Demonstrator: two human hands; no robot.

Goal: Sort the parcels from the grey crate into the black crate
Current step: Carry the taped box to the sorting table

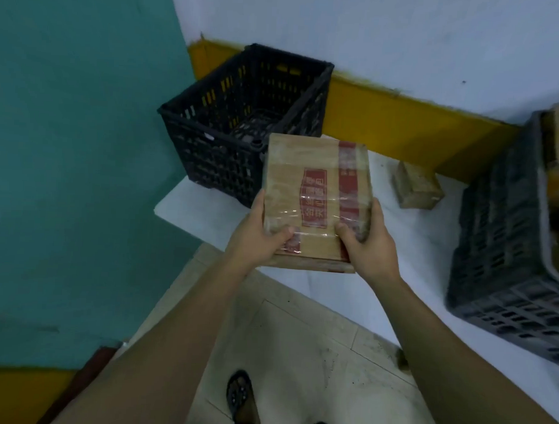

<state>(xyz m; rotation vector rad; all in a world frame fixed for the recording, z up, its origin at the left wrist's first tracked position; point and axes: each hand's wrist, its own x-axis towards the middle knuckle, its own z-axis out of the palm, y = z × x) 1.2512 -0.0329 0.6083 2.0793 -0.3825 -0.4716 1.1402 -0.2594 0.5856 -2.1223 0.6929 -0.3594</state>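
Head view, grip: I see my left hand (pixel 264 240) and right hand (pixel 364 243) each clamped on a near corner of the parcel (pixel 317 194), thumbs on top, fingers wrapped down the side edges.
Head view, parcel: a flat cardboard box with red tape, held level above the near edge of the white table (pixel 406 254); most of it juts forward past my hands.
Head view, long axis: it runs straight away from me, far end pointing at the black crate (pixel 243 121).
Head view, target from grip: the black crate lies ahead and to the left of both hands; the parcel's far left corner overlaps its near rim in view, though I can't tell if they touch.
Head view, nearer hand: the left, so I judge the carry goes forward-left.
Head view, source: the grey crate (pixel 505 238) sits well off to the right of my right hand, with more boxes inside.
Head view, stray: a small parcel (pixel 417 188) lies on the table ahead-right of the grip.
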